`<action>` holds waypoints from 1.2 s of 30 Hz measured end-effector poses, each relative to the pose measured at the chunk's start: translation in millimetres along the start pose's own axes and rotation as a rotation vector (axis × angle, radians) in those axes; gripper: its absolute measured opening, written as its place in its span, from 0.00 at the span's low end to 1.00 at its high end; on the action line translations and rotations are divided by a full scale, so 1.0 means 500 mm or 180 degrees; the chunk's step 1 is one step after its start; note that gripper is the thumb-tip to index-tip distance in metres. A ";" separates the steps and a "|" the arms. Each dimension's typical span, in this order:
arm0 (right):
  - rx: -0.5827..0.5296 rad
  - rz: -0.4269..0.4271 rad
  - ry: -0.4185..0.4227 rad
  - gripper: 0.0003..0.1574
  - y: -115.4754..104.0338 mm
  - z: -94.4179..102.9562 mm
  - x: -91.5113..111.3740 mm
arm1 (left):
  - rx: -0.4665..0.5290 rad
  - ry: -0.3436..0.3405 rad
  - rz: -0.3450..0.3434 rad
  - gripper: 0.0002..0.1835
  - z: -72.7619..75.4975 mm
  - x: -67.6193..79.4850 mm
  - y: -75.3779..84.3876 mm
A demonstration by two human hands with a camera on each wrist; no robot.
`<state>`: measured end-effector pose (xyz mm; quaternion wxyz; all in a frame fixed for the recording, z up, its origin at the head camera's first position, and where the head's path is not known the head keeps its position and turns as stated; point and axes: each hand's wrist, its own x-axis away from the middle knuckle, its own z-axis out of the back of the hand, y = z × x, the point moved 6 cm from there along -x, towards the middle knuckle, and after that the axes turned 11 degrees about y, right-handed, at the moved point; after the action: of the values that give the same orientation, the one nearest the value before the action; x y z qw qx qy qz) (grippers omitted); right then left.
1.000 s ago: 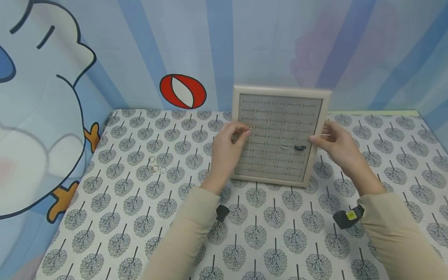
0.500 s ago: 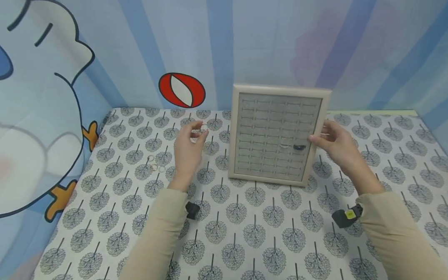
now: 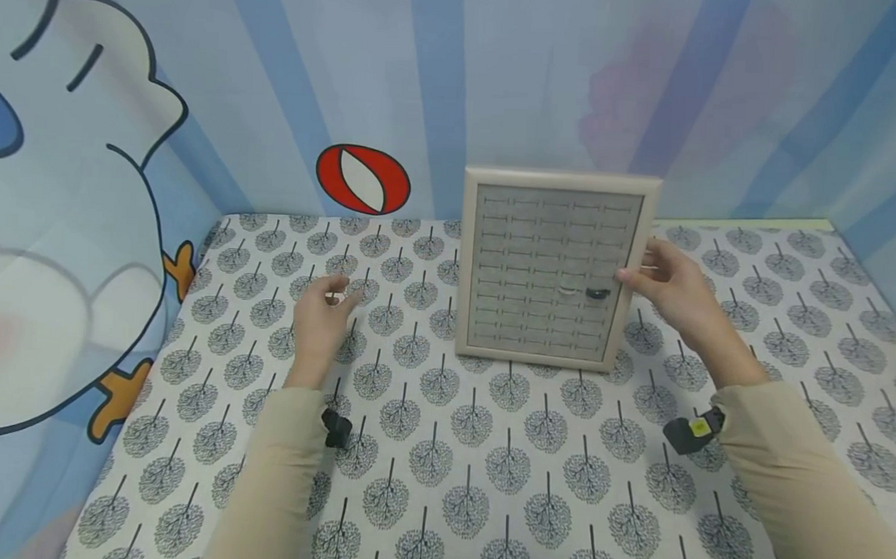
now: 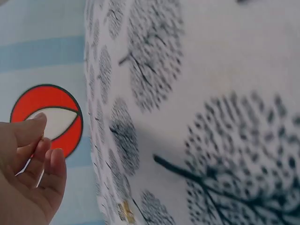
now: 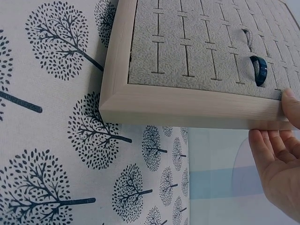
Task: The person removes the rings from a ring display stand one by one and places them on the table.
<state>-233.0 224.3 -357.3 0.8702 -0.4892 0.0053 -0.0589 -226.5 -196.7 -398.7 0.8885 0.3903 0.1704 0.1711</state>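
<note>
A ring display tray with a pale wooden frame and grey slotted padding stands tilted on the cloth. My right hand grips its right edge, thumb in front and fingers behind. In the slots near that edge sit a dark ring and a thin silvery ring. Away to the left, my left hand is over the cloth, thumb and index finger pinching what looks like a thin ring, mostly hidden. A gold-coloured ring lies on the cloth in the left wrist view; the head view hides it behind the hand.
A white cloth printed with dark trees covers the table. Behind it hangs a striped blue backdrop with a cartoon figure on the left and a red oval. Small black cameras sit on both wrists.
My left hand has left the front of the tray and moved left and toward me, covering the spot where several loose rings lay. The tray and right hand have stayed put.
</note>
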 end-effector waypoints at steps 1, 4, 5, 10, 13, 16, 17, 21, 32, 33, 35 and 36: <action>-0.0001 0.0007 0.0004 0.43 0.000 0.000 0.000 | -0.0051 -0.0017 0.0005 0.19 0.001 -0.001 -0.007; -0.0006 0.0021 0.0006 0.42 0.001 0.000 0.000 | -0.0226 -0.0092 0.0012 0.18 0.004 0.000 -0.025; -0.0009 0.0024 0.0004 0.42 0.001 0.000 -0.001 | -0.0292 -0.0113 -0.0004 0.18 0.005 0.001 -0.030; -0.0022 0.0017 0.0009 0.42 0.002 0.000 -0.001 | -0.0581 -0.0265 -0.0037 0.17 0.003 0.005 -0.047; -0.0050 0.0002 0.0000 0.42 0.001 0.000 -0.001 | -0.0732 -0.0353 -0.0039 0.18 0.001 0.006 -0.054; -0.0077 -0.0007 -0.0019 0.42 0.000 0.000 -0.001 | -0.0847 -0.0424 -0.0035 0.18 0.000 0.008 -0.059; -0.0084 -0.0008 -0.0027 0.42 0.000 0.000 -0.001 | -0.0868 -0.0447 -0.0031 0.19 -0.001 0.009 -0.060; -0.0083 -0.0003 -0.0030 0.43 -0.002 0.000 0.000 | -0.0940 -0.0535 -0.0026 0.19 0.000 0.010 -0.065; -0.0027 -0.0023 0.0003 0.43 -0.003 0.001 0.000 | -0.0993 -0.0678 0.0056 0.18 -0.001 0.012 -0.069; -0.0030 -0.0023 0.0001 0.43 -0.004 0.000 0.000 | -0.0989 -0.0683 0.0050 0.18 -0.001 0.012 -0.068; -0.0034 -0.0022 0.0002 0.43 -0.004 0.001 0.001 | -0.0985 -0.0702 0.0030 0.18 -0.001 0.012 -0.068; -0.0034 -0.0023 0.0002 0.43 -0.004 0.001 0.001 | -0.0983 -0.0714 0.0026 0.19 -0.001 0.011 -0.068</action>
<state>-232.8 223.5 -355.3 0.8673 -0.4939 0.0041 -0.0621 -215.9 -215.8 -425.6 0.9505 0.2665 0.0404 0.1543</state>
